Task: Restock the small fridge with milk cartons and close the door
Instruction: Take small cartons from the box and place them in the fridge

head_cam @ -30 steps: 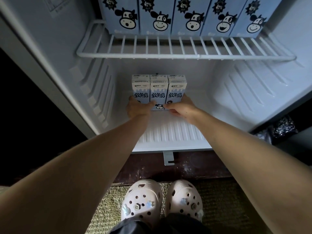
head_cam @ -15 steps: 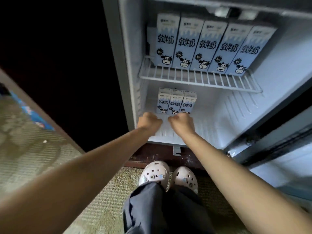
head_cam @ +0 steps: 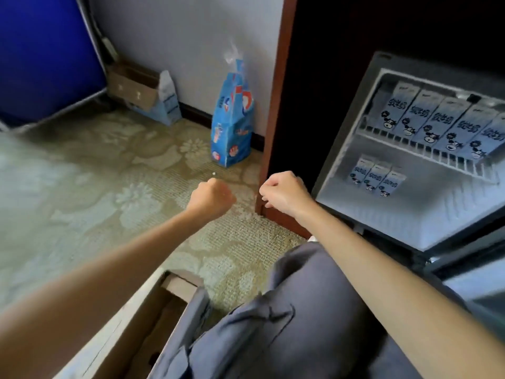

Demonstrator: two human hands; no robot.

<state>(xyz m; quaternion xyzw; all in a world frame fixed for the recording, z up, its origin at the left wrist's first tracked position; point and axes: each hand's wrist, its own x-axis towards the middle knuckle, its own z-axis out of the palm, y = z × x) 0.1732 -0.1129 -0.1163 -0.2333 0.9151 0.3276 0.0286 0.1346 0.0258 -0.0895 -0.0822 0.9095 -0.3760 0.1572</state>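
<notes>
The small fridge (head_cam: 426, 212) stands open at the right. Several blue-and-white milk cartons (head_cam: 434, 121) with cow faces line its wire shelf. Three smaller milk cartons (head_cam: 375, 177) stand side by side on the fridge floor below. My left hand (head_cam: 211, 199) hovers over the carpet, fingers curled into a loose fist with nothing in it. My right hand (head_cam: 284, 194) is beside it, in front of the cabinet's wooden edge, fingers also curled and empty. Both hands are outside the fridge, to its left.
An open cardboard box (head_cam: 142, 324) lies at the bottom left by my knee. A blue printed bag (head_cam: 232, 127) stands against the wall. Another cardboard box (head_cam: 134, 88) sits in the far corner beside a blue panel (head_cam: 46, 50). A brown cabinet post (head_cam: 276, 105) separates carpet and fridge.
Both hands let go of the three lower cartons and drew back out of the fridge. The view swung left, away from the fridge toward the carpet and boxes.
</notes>
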